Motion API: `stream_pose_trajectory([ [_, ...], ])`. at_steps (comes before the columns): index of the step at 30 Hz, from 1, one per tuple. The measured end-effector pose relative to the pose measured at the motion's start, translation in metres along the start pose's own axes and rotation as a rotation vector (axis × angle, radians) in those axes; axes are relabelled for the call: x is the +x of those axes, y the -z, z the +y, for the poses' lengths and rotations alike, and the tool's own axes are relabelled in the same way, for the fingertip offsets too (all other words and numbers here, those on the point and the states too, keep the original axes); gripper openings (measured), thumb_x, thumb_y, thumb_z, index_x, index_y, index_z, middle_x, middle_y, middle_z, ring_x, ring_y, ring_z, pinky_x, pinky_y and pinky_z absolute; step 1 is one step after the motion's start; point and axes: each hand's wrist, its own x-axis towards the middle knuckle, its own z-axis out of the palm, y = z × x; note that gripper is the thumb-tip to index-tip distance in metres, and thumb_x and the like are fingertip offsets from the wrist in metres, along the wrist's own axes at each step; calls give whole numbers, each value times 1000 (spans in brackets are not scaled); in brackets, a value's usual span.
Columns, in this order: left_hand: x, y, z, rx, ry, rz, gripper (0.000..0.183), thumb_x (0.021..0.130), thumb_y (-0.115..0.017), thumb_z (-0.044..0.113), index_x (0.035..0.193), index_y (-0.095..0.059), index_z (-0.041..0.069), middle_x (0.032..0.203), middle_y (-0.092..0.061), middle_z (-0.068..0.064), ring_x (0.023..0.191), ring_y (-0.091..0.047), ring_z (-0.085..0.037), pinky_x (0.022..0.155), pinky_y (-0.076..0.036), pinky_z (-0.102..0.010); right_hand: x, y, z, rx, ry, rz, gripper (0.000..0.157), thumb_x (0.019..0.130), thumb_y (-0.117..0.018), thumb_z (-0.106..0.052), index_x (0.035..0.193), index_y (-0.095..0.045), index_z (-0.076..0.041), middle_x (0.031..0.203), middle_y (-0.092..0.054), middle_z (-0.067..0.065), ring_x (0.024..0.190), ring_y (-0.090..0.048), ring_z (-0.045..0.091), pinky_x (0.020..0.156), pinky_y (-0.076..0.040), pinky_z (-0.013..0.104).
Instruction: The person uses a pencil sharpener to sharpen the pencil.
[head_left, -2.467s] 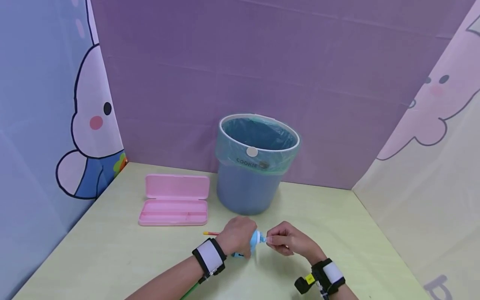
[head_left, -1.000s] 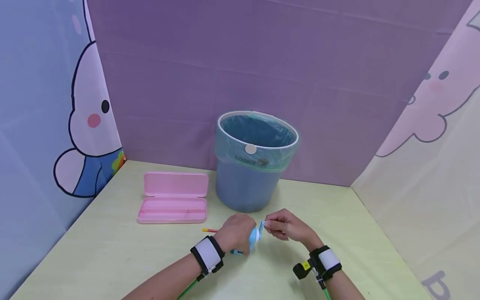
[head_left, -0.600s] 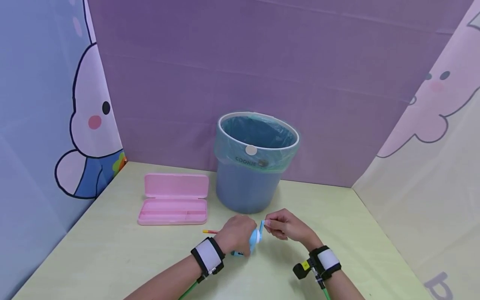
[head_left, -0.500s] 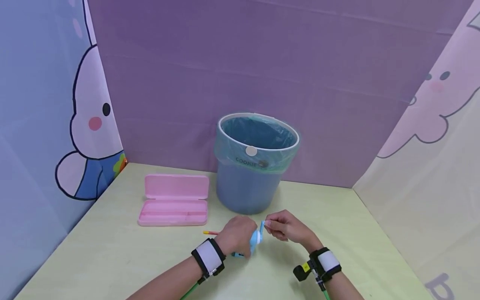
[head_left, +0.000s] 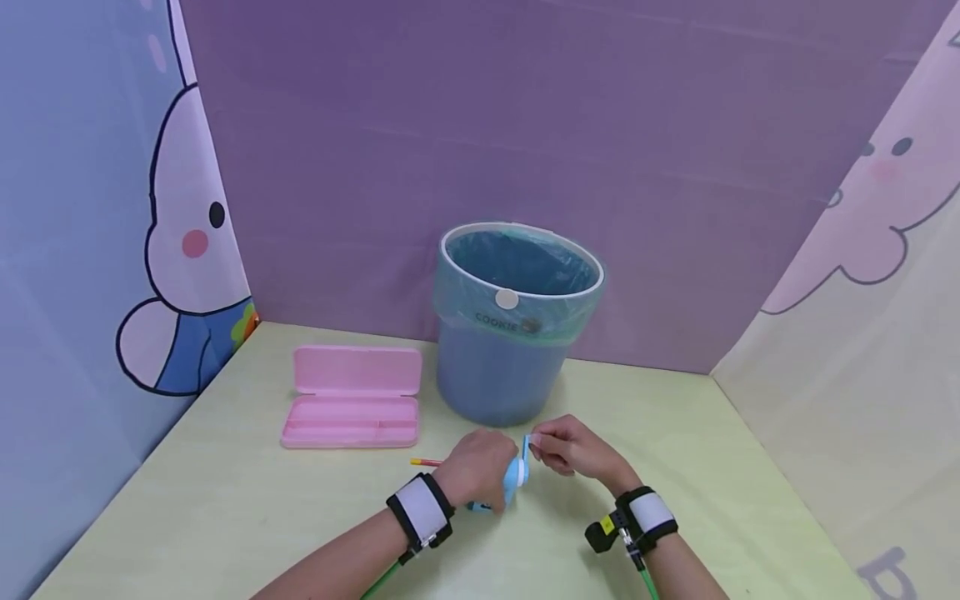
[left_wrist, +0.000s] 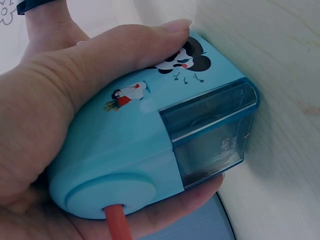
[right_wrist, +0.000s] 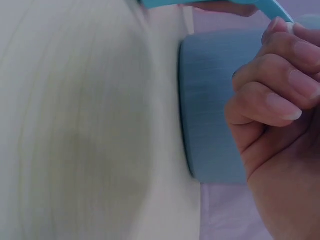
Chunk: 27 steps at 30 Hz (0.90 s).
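A light blue crank pencil sharpener [head_left: 512, 478] is gripped by my left hand [head_left: 478, 467], which covers much of it in the head view. In the left wrist view, the thumb lies over the sharpener's printed side [left_wrist: 135, 135], beside a clear shavings drawer [left_wrist: 215, 135]. A red pencil [left_wrist: 118, 222] sticks out of the round hole; its yellow end [head_left: 417, 462] shows left of the hand in the head view. My right hand [head_left: 573, 447] pinches the end of the crank handle [head_left: 526, 448], which points upward. The pencil's tip is hidden inside the sharpener.
A blue trash bin [head_left: 498, 367] with a liner bag stands just behind the hands. To its left lies an opened pink pencil case [head_left: 351, 433] with compartments. Purple cloth [head_left: 525, 125] rises behind the pale table [head_left: 225, 500].
The crank handle has swung from pointing right at my right hand to pointing upward, and the right hand has risen with it. My left hand keeps its hold on the pencil sharpener.
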Motion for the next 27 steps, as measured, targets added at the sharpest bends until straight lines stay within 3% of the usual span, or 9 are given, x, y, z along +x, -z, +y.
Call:
stream_pose_trajectory([
  [9, 1, 2, 1, 21, -1, 11, 45, 57, -92, 34, 80, -58, 15, 68, -50, 8, 65, -47, -11, 62, -43, -25, 3, 1, 5, -14, -87, 11, 44, 104, -47, -23, 87, -53, 17, 57, -34, 8, 45, -30, 11, 43, -28, 26],
  [15, 1, 0, 0, 37, -3, 16, 45, 57, -92, 34, 79, -58, 15, 67, -50, 7, 63, -46, -11, 60, -42, -25, 4, 0, 6, 7, -104, -3, 43, 104, -46, -21, 87, -53, 17, 58, -34, 11, 45, -32, 12, 42, -27, 33],
  [27, 1, 0, 1, 35, -14, 21, 45, 57, -92, 36, 81, -60, 15, 68, -51, 8, 65, -47, -11, 62, -43, -25, 4, 0, 10, -15, -164, 0, 43, 104, -47, -24, 90, -54, 16, 59, -37, 4, 46, -31, 12, 43, -27, 25],
])
